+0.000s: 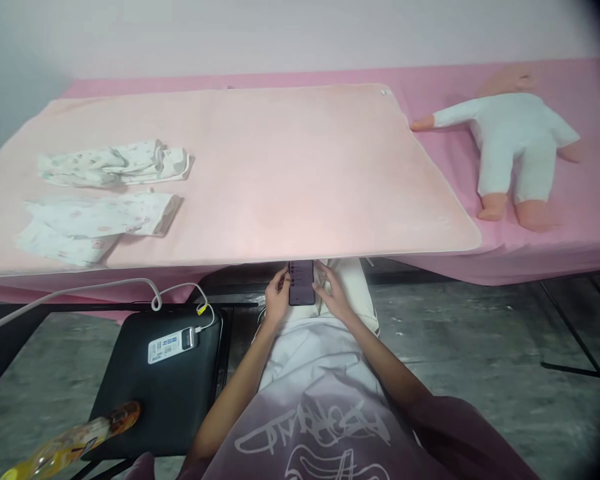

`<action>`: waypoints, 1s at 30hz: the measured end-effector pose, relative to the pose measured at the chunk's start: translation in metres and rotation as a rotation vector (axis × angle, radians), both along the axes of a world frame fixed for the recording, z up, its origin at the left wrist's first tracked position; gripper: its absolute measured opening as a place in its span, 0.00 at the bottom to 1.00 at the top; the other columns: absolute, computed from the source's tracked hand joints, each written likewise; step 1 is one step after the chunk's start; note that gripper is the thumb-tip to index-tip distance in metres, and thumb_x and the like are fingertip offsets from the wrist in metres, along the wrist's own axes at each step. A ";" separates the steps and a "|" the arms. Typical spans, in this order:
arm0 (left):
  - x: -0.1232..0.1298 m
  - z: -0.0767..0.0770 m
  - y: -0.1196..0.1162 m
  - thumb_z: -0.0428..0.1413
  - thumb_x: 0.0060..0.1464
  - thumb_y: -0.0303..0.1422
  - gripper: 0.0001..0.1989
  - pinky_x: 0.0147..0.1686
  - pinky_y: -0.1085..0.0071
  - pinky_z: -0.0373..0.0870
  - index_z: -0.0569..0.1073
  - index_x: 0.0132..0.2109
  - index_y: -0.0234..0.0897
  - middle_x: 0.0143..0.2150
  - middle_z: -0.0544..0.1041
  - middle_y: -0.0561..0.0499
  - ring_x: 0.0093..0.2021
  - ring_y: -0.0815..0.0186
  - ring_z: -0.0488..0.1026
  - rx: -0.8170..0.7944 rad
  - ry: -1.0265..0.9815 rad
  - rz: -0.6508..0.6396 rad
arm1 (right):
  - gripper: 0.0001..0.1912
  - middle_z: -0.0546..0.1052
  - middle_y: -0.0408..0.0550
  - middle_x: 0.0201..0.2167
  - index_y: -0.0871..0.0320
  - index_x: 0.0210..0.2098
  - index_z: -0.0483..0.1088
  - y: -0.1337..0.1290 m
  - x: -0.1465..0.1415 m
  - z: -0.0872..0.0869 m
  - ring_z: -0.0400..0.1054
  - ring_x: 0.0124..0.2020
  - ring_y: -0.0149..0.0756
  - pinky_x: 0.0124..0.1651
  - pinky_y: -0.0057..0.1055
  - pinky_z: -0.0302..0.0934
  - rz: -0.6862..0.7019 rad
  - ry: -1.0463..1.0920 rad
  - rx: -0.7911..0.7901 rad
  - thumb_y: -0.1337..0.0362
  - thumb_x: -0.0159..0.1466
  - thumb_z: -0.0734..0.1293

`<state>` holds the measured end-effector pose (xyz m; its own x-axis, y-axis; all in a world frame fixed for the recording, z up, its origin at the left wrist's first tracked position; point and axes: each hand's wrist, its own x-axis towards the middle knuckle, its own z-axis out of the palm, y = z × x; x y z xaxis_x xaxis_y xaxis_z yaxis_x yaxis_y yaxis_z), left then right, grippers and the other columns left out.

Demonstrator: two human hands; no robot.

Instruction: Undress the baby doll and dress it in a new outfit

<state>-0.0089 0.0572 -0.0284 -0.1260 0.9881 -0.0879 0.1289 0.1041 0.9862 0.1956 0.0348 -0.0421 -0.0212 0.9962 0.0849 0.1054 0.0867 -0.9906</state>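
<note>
Pale mat [320, 173] on pink-covered table [460, 163], grey floor [440, 333]; left hand [279, 295], right hand [334, 293] clasping phone [301, 287].

Two hands [277, 300] [334, 295], one phone [301, 288], one doll [513, 130], two patterned cloths [115, 167] [97, 220], one pale mat [300, 167], one pink cover [590, 193], one black seat [165, 400], one white device [169, 345], one bottle [75, 440]

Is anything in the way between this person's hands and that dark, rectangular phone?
Nothing visible: the bare left hand and bare right hand hold the dark, rectangular phone at its opposite sides. At its far end, the flat, pale pink mat may hide a little of it.
</note>
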 end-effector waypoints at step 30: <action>-0.014 0.019 -0.010 0.59 0.73 0.60 0.30 0.70 0.48 0.73 0.86 0.59 0.38 0.61 0.84 0.36 0.64 0.47 0.80 0.123 0.126 0.005 | 0.33 0.70 0.55 0.80 0.49 0.76 0.71 -0.018 0.003 -0.009 0.63 0.81 0.53 0.83 0.55 0.57 0.024 0.136 -0.049 0.45 0.76 0.71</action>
<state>-0.0231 0.0476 -0.0098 -0.1334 0.9898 0.0507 0.2523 -0.0156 0.9675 0.1984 0.0167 -0.0516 -0.0368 0.9985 0.0397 -0.0316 0.0386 -0.9988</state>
